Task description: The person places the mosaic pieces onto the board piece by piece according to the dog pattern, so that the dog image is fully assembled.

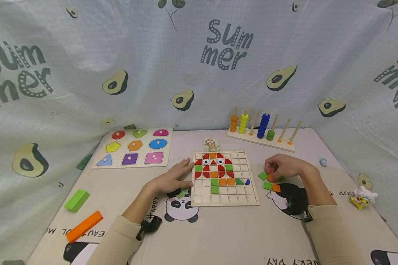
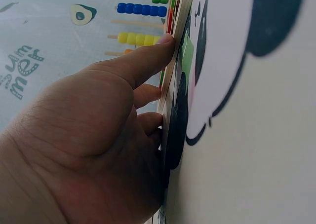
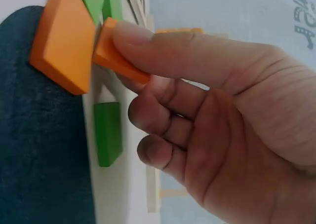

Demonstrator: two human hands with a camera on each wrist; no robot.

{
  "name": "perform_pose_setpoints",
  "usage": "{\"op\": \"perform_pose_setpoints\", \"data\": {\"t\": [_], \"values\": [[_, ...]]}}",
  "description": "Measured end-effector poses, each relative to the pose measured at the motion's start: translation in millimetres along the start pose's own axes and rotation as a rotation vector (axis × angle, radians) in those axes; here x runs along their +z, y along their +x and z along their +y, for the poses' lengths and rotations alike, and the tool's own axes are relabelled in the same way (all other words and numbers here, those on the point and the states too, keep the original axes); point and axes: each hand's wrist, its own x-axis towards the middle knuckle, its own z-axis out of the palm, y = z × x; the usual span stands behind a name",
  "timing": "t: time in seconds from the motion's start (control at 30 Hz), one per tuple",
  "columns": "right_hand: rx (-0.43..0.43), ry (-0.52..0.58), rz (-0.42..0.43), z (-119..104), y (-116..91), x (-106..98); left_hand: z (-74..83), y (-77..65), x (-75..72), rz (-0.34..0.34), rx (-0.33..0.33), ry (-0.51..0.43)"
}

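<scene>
A wooden grid board [image 1: 225,199] lies mid-table, filled in part with red, green, orange and white mosaic tiles. My left hand [image 1: 173,177] rests against its left edge, thumb and fingertips touching the rim, as the left wrist view also shows. To the right of the board, my right hand [image 1: 283,165] pinches an orange square tile [image 3: 116,54] between thumb and fingers. Around it lie a second orange tile [image 1: 276,188], green tiles [image 1: 267,186] and another green tile [image 3: 108,135]. A small pattern card [image 1: 212,144] sits just behind the board.
At the back left is a shape puzzle [image 1: 146,147]. A peg stacker [image 1: 262,137] with coloured beads stands at the back right. A green block [image 1: 77,200] and an orange block [image 1: 84,226] lie at left. A small toy figure [image 1: 364,197] is far right.
</scene>
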Motion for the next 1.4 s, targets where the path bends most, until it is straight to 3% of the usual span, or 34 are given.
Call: {"op": "perform_pose_setpoints", "data": {"t": [0.17,0.37,0.6,0.73,0.87,1.27,1.4], "values": [[-0.091,0.010,0.124,-19,2,-3,-1.2,-0.6,-0.4,-0.002,0.002,0.009],[-0.252,0.062,0.175,-72,13,7,-1.8,-2.0,-1.7,-0.005,0.002,0.002],[-0.360,-0.141,0.128,-111,39,52,-0.9,-1.1,-2.0,-0.007,0.005,-0.008],[-0.360,-0.263,0.081,-117,51,73,-0.4,-0.3,-2.1,-0.009,0.009,-0.006],[-0.350,-0.315,0.061,-117,56,82,-0.6,0.3,-2.3,-0.013,0.013,-0.002],[-0.347,-0.393,0.056,-116,55,85,-1.5,0.0,-2.7,-0.016,0.017,-0.019],[-0.345,-0.348,0.052,-116,48,76,-0.7,-0.7,-2.7,-0.014,0.020,-0.013]]}}
